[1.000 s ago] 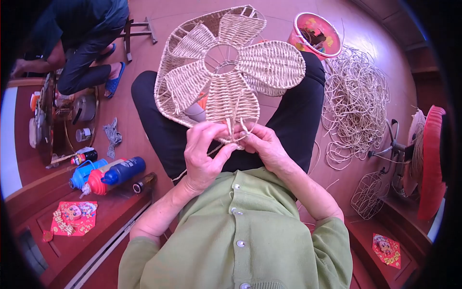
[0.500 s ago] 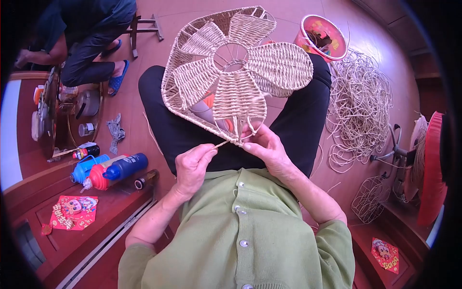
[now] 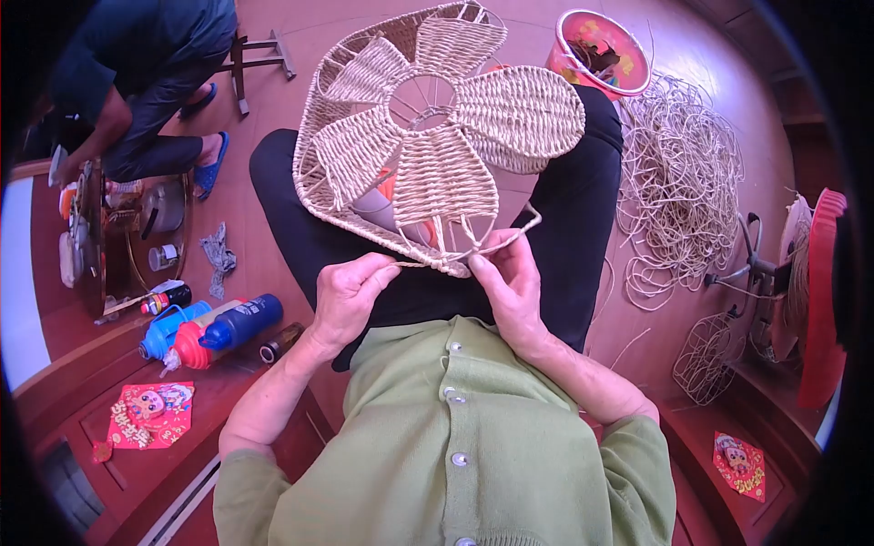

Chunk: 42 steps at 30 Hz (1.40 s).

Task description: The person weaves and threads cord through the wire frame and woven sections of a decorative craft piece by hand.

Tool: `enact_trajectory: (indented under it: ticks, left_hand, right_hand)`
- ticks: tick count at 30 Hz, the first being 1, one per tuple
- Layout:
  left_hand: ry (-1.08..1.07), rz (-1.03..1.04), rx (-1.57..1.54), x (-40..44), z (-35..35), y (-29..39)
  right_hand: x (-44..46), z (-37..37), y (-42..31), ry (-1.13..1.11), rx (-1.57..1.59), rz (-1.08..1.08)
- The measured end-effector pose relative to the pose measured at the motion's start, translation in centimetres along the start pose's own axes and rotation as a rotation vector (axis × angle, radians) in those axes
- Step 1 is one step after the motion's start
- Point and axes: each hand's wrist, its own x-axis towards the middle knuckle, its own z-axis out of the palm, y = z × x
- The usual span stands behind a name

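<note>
A woven basket [image 3: 443, 173] with flower-petal panels around an open wire ring rests across my lap, its rim edge towards me. My left hand [image 3: 346, 298] is closed, pinching a strand of twisted cord [image 3: 414, 265] that runs to the near corner of the rim. My right hand [image 3: 510, 289] holds another length of the cord between thumb and fingers at the same corner, just below the nearest petal. A loop of this cord [image 3: 535, 217] stands up beyond the right fingers. The exact crossing of the strands is partly hidden by the fingertips.
A large heap of loose cord [image 3: 678, 177] lies on the floor at right, near a red bucket [image 3: 628, 88]. Flasks [image 3: 241, 323] lie at left. Another person [image 3: 150, 91] sits at upper left. A red reel-like stand [image 3: 821, 291] is at far right.
The basket has shifted slightly left and up in view. My left hand has moved left, drawing the strand outward. A cord loop now rises beyond my right fingers.
</note>
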Motion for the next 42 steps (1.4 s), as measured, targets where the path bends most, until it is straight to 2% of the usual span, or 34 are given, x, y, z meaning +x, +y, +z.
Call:
enact_trajectory:
  ticks: [7,11,12,14,18,21,23,25,27,30,31,33,34,36,37,39,41,42]
  left_hand:
    - [-0.022,0.011,-0.065,-0.4,-0.1,-0.4]
    - [-0.111,0.036,-0.021,-1.1,-1.6,0.5]
    - [-0.11,0.034,-0.019,-1.4,-1.7,0.6]
    - [-0.099,0.063,-0.017,-1.8,-2.2,0.9]
    - [-0.087,0.113,0.016,-2.6,-3.3,0.8]
    - [-0.079,0.149,0.0,-3.3,-4.4,0.9]
    - [-0.096,0.099,0.104,-4.7,-6.1,0.6]
    - [-0.04,-0.052,0.042,-6.8,-7.8,-0.4]
    - [0.0,0.021,0.063,-7.7,-7.7,-0.9]
    - [-0.006,0.029,0.069,-6.1,-5.9,0.1]
    - [-0.085,0.026,0.099,-5.3,-5.5,-0.4]
    - [-0.138,-0.159,0.078,-3.9,-4.5,0.9]
    - [-0.136,-0.152,0.077,-3.3,-3.9,1.3]
    - [0.032,0.132,0.015,-2.2,-2.5,2.0]
    - [0.039,0.121,-0.056,-1.6,-1.4,2.9]
    - [-0.088,0.021,-0.172,-1.0,0.3,2.7]
    - [-0.078,-0.195,-0.232,-0.5,1.4,3.7]
    - [-0.003,-0.095,-0.206,-0.1,2.0,3.3]
  right_hand:
    - [-0.5,-0.1,-1.5,-0.189,-0.461,-0.374]
    - [-1.2,-0.6,-0.8,-0.027,-0.02,-0.009]
    - [-1.0,-0.5,-0.9,-0.025,-0.026,-0.01]
    - [-0.5,-0.1,-0.7,-0.009,0.112,0.146]
    - [0.0,0.3,0.1,-0.047,0.1,0.22]
    - [0.4,0.2,-0.6,-0.14,0.109,0.243]
    - [0.5,0.1,-0.1,-0.15,0.108,0.231]
    - [0.5,0.4,0.2,-0.166,0.106,0.218]
    - [0.4,0.4,0.3,-0.158,0.203,0.235]
    - [0.6,0.4,-0.4,-0.164,0.24,0.207]
    - [0.7,0.2,-0.6,-0.148,0.308,0.211]
    - [0.6,-1.0,-0.2,-0.142,0.344,0.238]
    - [0.6,-1.3,0.1,-0.143,0.385,0.268]
    - [0.7,-1.3,0.5,-0.121,0.404,0.29]
    - [0.6,-1.3,0.6,-0.099,0.423,0.319]
    - [0.3,-1.1,0.2,-0.104,0.413,0.307]
    - [0.3,-1.2,0.0,-0.105,0.403,0.291]
    - [0.3,-1.5,0.2,-0.096,0.454,0.275]
